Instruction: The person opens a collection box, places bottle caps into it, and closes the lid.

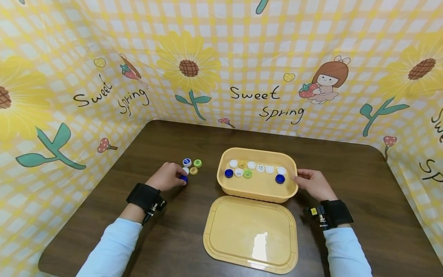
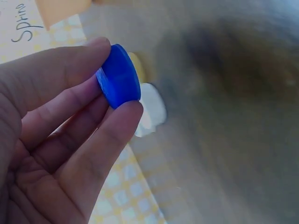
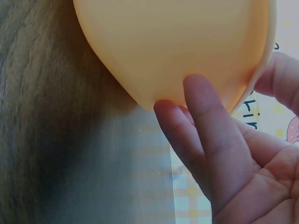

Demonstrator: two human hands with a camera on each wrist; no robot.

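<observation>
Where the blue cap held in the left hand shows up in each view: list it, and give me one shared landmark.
Head: the blue cap is left of centre, in the left hand.
Left wrist: upper left of centre, pinched at the fingertips.
Right wrist: not in it; the right hand and yellow box show instead.
Shared landmark: the lettered yellow-checked cloth.

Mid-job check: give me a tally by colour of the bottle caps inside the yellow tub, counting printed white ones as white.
White bottle caps: 6
Blue bottle caps: 2
Yellow bottle cap: 1
Green bottle cap: 1
Total: 10
</observation>
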